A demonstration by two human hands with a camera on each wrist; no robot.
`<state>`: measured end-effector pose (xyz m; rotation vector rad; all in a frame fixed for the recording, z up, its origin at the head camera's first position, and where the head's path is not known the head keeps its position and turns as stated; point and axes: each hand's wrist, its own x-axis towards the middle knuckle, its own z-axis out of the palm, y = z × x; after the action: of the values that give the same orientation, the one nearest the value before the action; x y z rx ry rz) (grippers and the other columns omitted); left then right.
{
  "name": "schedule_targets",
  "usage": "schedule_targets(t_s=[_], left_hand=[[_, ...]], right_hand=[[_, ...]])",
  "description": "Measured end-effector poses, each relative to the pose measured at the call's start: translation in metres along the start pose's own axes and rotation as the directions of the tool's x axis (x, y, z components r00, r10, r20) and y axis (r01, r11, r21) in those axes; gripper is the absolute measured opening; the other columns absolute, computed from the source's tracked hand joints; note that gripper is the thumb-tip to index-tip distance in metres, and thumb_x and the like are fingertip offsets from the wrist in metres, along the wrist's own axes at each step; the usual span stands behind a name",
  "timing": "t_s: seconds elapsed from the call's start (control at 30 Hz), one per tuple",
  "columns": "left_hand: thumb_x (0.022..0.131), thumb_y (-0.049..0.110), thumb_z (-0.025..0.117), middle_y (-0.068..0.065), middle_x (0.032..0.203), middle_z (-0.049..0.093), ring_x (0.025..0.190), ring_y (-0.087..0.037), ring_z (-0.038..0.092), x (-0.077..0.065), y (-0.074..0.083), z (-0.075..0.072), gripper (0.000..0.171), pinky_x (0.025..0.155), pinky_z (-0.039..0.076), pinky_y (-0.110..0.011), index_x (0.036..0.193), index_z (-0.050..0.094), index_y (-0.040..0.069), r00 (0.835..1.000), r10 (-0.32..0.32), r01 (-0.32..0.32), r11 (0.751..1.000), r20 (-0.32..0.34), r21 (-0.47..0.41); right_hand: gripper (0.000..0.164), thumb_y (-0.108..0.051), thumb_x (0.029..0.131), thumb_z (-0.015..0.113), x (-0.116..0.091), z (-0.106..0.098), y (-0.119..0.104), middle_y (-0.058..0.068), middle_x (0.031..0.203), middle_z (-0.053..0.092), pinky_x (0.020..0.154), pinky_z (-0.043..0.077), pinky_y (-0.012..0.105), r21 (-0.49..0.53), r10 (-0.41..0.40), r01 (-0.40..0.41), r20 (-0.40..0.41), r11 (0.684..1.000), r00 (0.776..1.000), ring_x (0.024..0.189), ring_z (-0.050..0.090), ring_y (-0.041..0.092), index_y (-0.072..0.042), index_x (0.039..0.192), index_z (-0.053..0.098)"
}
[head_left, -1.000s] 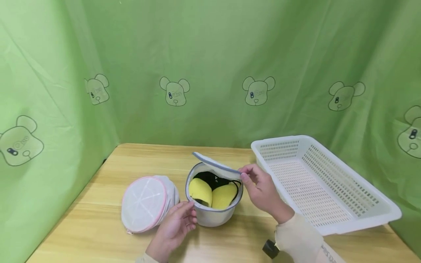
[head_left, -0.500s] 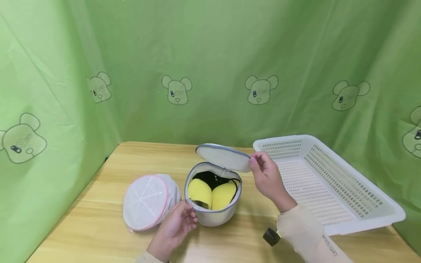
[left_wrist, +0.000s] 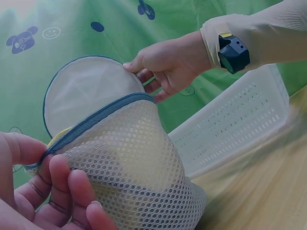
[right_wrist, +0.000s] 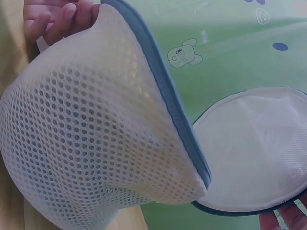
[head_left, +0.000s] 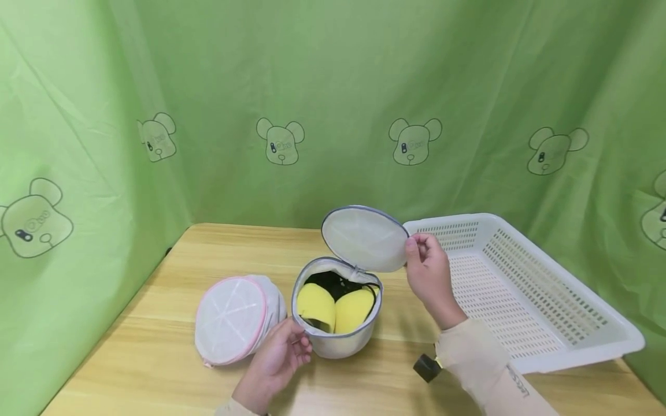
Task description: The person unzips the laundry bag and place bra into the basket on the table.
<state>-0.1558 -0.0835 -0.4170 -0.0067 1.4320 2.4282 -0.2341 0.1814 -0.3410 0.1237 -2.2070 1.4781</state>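
A white mesh laundry bag (head_left: 340,348) with a blue zipper edge stands on the table, its round lid (head_left: 364,238) raised at the back. Inside lies a bra (head_left: 315,301) with yellow cups and black fabric and straps. My left hand (head_left: 278,357) pinches the front-left rim between thumb and fingers, seen close in the left wrist view beside the mesh wall (left_wrist: 139,158). With thumb and fingertips my right hand (head_left: 433,274) pinches the lid's right edge. In the right wrist view the lid (right_wrist: 254,148) hangs away from the bag's mouth, and only those fingertips show.
Left of the bag lies a second mesh laundry bag (head_left: 229,321) with pink trim, its lid on. A white slotted plastic basket (head_left: 577,359) occupies the table's right side, close to my right forearm. Green curtain (head_left: 333,69) surrounds the wooden table (head_left: 145,352).
My right hand has moved up and slightly right, swinging the lid from nearly over the opening to almost upright. My left hand has kept its hold on the rim.
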Motion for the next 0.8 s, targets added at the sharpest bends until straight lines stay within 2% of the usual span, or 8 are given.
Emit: schedule_targets(t_s=[0.27,0.43,0.57,0.8], left_hand=[[0.087,0.008,0.049,0.003,0.075,0.049,0.072,-0.012,0.048,0.0016,-0.0009,0.0006,0.008,0.070,0.041,-0.026,0.083,0.051,0.015,1.000,0.001,-0.001,1.000,0.005,0.000],[0.088,0.009,0.048,0.003,0.076,0.048,0.073,-0.012,0.048,0.0051,0.0020,0.0024,0.007,0.070,0.041,-0.026,0.085,0.050,0.015,1.000,0.016,-0.016,1.000,0.016,-0.002],[0.086,0.010,0.051,0.002,0.076,0.048,0.073,-0.012,0.048,0.0036,0.0018,0.0018,0.005,0.070,0.041,-0.026,0.086,0.048,0.013,1.000,-0.002,0.002,1.000,0.005,0.001],[0.087,0.011,0.052,0.002,0.076,0.049,0.073,-0.012,0.048,-0.0003,0.0002,0.0017,0.004,0.071,0.042,-0.026,0.086,0.049,0.013,1.000,-0.006,0.006,1.000,-0.007,0.005]], right_hand=[[0.028,-0.019,0.104,0.044,0.0030,-0.0022,0.0026,0.027,0.107,0.061,0.075,0.054,0.020,0.075,0.085,-0.086,0.018,0.993,0.996,0.085,0.061,0.016,0.007,0.114,0.046],[0.028,-0.020,0.104,0.044,0.0083,-0.0026,0.0009,0.025,0.105,0.057,0.075,0.055,0.022,0.150,0.128,-0.125,-0.009,0.981,0.992,0.084,0.061,0.014,0.006,0.113,0.044],[0.024,-0.018,0.103,0.044,0.0079,-0.0019,0.0018,0.021,0.104,0.055,0.074,0.055,0.023,0.183,0.184,-0.180,-0.004,0.966,0.983,0.081,0.060,0.011,0.005,0.111,0.044],[0.019,-0.010,0.102,0.045,0.0069,0.0008,0.0068,0.021,0.110,0.053,0.078,0.055,0.025,0.228,0.219,-0.216,0.012,0.950,0.976,0.094,0.059,0.022,0.006,0.113,0.042]])
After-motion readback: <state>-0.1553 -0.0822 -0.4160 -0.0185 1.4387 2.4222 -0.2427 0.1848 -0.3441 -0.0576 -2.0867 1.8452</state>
